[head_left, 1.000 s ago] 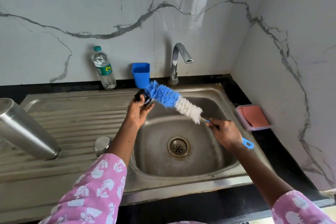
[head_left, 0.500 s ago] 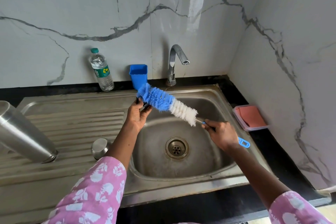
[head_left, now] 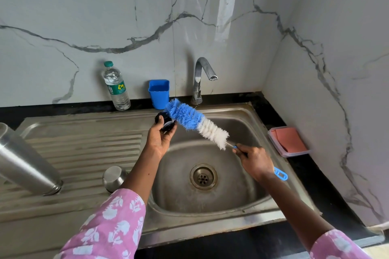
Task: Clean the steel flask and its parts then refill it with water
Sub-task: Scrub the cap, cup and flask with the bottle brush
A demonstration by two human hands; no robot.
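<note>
Now the step in hand looks like scrubbing the flask's stopper (head_left: 165,123), and it goes best with the piece held over the sink (head_left: 248,115) and turned so the bristles reach every groove. Far left, the steel flask (head_left: 25,166) lies on the draining board, well apart from both hands, with its steel cup (head_left: 114,177) nearer the basin. The left hand (head_left: 159,141) holds the dark stopper, fingers curled round it. The brush (head_left: 193,125) presses its blue end against it, and the right hand (head_left: 255,161) grips the handle.
</note>
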